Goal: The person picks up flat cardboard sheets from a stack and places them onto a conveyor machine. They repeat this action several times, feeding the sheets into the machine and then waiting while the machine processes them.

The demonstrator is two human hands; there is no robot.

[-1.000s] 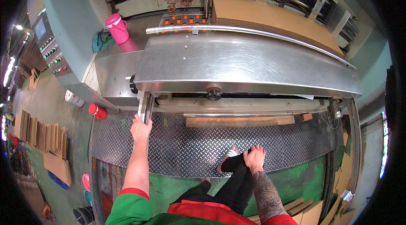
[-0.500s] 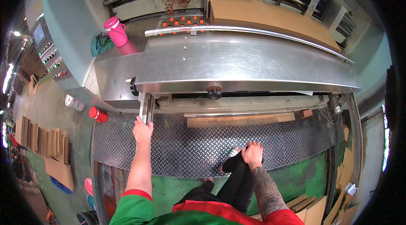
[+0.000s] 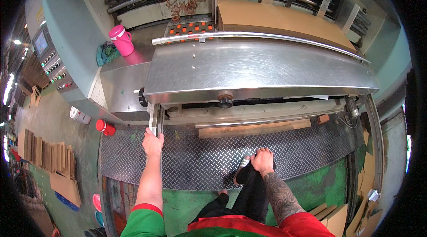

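Observation:
My left hand (image 3: 152, 142) is closed round the end of a metal rail (image 3: 156, 114) that juts out from under the left part of a machine's steel cover (image 3: 262, 65). My right hand (image 3: 262, 160) lies on the raised knee of my black trousers (image 3: 249, 192), its fingers draped over the kneecap and nothing held. Under the raised leg, a striped shoe (image 3: 242, 166) stands on the dark tread-plate step (image 3: 191, 161). A black knob (image 3: 225, 101) sits at the middle of the cover's front edge, and a black handwheel (image 3: 142, 97) at its left end.
Behind the cover lies a stack of brown cardboard sheets (image 3: 284, 19). A pink jug (image 3: 121, 41) stands beside the control panel (image 3: 51, 59). On the left floor are a red jug (image 3: 105, 127), a white bucket (image 3: 79, 114) and cardboard pieces (image 3: 46, 150). More cardboard (image 3: 336, 219) leans at lower right.
The view has shifted slightly, so the scene sits a little lower. Both hands keep their places, the left on the rail and the right on the knee.

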